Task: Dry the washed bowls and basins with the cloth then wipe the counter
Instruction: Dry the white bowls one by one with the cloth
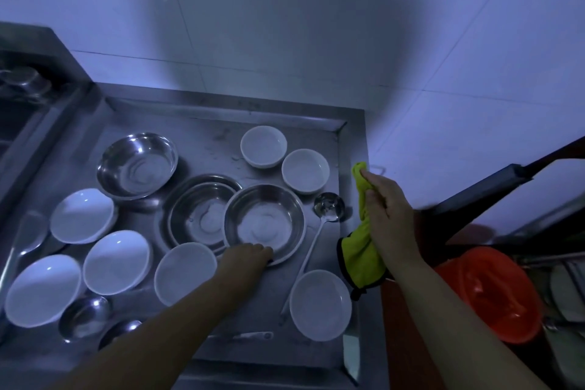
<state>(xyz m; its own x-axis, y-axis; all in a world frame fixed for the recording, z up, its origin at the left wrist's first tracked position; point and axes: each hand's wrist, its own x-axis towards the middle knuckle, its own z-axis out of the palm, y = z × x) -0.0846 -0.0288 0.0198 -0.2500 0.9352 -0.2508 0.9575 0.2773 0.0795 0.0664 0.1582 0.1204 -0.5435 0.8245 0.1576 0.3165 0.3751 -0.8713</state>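
A steel counter (278, 127) carries several white bowls and steel basins. My left hand (245, 258) grips the near rim of a steel basin (264, 223) in the middle, which overlaps another steel basin (196, 212) to its left. My right hand (387, 209) holds a yellow-green cloth (361, 250) bunched up, just off the counter's right edge; the cloth hangs down below the hand. A deeper steel basin (136, 165) stands at the back left. White bowls sit at the back right (263, 146), (305, 170) and along the front (320, 304), (185, 272), (116, 261).
A steel ladle (329, 207) lies right of the held basin, its handle running toward me. Small steel bowls (84, 317) sit at the front left. A knife (351, 355) lies at the front right corner. An orange bucket (487, 291) stands right of the counter. A sink lies to the left.
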